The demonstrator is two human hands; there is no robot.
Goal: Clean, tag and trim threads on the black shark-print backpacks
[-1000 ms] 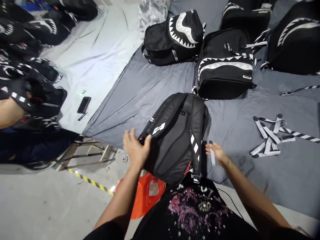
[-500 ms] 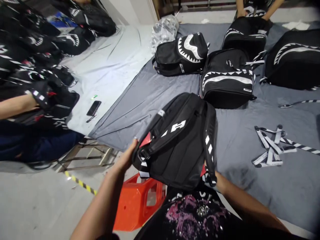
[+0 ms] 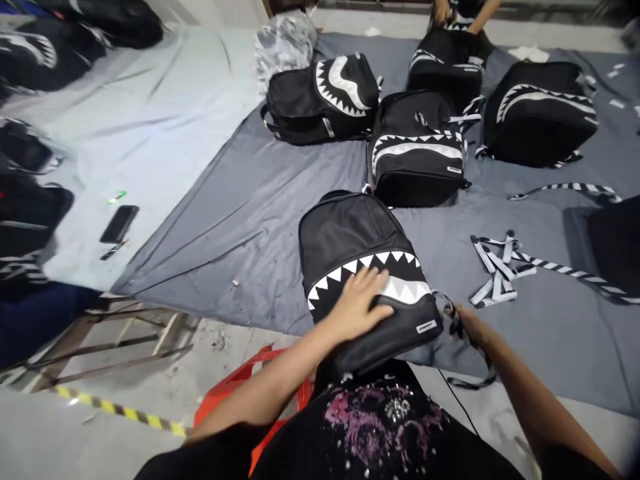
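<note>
A black backpack [image 3: 345,233] with a white shark-mouth print lies front side up at the table's near edge. My left hand [image 3: 360,303] rests flat on the print, its fingers spread. To the right of the bag, my right hand [image 3: 470,323] is closed on a dark strap [image 3: 457,327] beside the bag's lower corner. The strap's loose end hangs below that hand.
More shark-print backpacks [image 3: 420,167] stand farther back on the grey cloth [image 3: 235,220]. Labelled straps [image 3: 497,270] lie at right. A phone [image 3: 119,224] is at left, a red stool [image 3: 265,373] below. Another person's hands [image 3: 443,12] touch a bag at the back.
The backpack has been turned over from its strap side to its printed front. My left hand has moved from its side onto the front, and my right hand has moved out to the right.
</note>
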